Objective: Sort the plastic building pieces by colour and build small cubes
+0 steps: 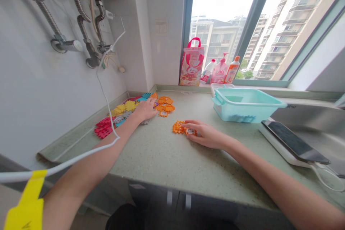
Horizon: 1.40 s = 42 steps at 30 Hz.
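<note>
My left hand [146, 109] reaches to the far left of the counter and lies over a pile of flat, toothed plastic pieces, its fingers stretched out among them. Yellow pieces [126, 107], red pieces [104, 127] and grey ones show around it. Just right of its fingertips is a group of orange pieces [165, 107]. Nearer the counter's middle, my right hand [204, 134] has its thumb and fingers around an orange toothed piece [191, 131] with a pale grid centre. Another orange piece [178, 127] lies against that one on the left.
A turquoise plastic tub [242, 109] stands right of centre, beside a steel sink [302, 115]. On the sink's near edge a phone [293, 140] rests on a white object. A white cable [104, 93] hangs across my left arm. Bottles [221, 71] line the windowsill.
</note>
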{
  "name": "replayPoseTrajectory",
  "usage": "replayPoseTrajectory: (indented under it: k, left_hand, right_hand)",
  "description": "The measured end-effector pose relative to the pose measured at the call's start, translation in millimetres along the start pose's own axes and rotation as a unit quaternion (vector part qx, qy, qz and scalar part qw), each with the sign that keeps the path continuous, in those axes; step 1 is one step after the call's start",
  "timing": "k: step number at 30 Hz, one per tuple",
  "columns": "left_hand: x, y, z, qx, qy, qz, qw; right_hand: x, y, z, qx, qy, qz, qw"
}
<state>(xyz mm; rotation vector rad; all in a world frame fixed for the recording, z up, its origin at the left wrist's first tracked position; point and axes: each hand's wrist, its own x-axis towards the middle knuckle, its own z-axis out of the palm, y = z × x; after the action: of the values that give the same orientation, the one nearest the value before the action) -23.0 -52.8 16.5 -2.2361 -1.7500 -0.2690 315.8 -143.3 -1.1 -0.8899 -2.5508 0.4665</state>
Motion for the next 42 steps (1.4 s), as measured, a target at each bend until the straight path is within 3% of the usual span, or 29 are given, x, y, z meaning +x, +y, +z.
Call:
replayPoseTrajectory:
  k: [6,14,18,26,33,38,42]
  left_hand:
    - [2.7,1.1,5.4,0.015,-0.003,0.046,0.999]
    - [5.2,5.3,9.0,-0.08,-0.026,0.185,0.979]
    - [4.3,2.5,14.5,-0.082,-0.01,0.14,0.987]
    - [2.2,0.1,13.8,-0.021,-0.034,0.026,0.999]
    - [3.4,4.0,7.8,-0.001,-0.02,0.079,0.997]
    - [1.5,6.7,5.4,-0.022,-0.043,0.089,0.995]
    - [0.6,5.2,1.3,-0.024,-0.024,0.101,0.994]
  right_hand:
    - [0.1,-1.1,-0.8,-0.001,0.007,-0.004,1.0]
    - [0.2,-1.5,-1.4,-0.006,-0.001,0.009,1.0]
    - [-0.2,-1.5,-1.1,-0.006,-0.002,0.008,1.0]
    - [0.6,-1.1,-0.5,-0.011,-0.004,0.009,1.0]
    - [0.5,-2.1,-0.5,-0.011,-0.002,0.004,1.0]
    - [1.2,-0.1,-0.5,-0.013,-0.005,-0.007,1.0]
    - [2.7,1.7,1.9,-0.009,0.011,-0.011,1.0]
